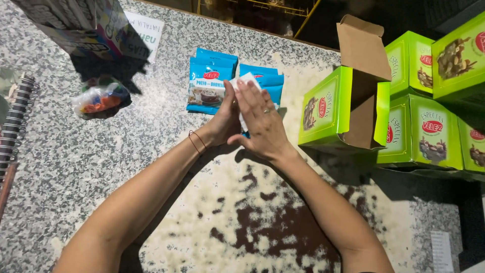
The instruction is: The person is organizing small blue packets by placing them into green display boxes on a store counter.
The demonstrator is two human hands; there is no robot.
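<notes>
Head view: left hand and right hand pressed together, grip clamped on white packet above table. Blue packets lying behind. Open green box just right, seemingly unfilled; packing appears barely begun.

1. Views: one only, head-worn cam; no 2nd view, so no shared area.
2. Position: above the granite counter, at wearer's head height.
3. Facing: steeply down and fwd, both forearms entering from bottom edge.
4. Range: close; counter fills nearly whole frame.
</notes>
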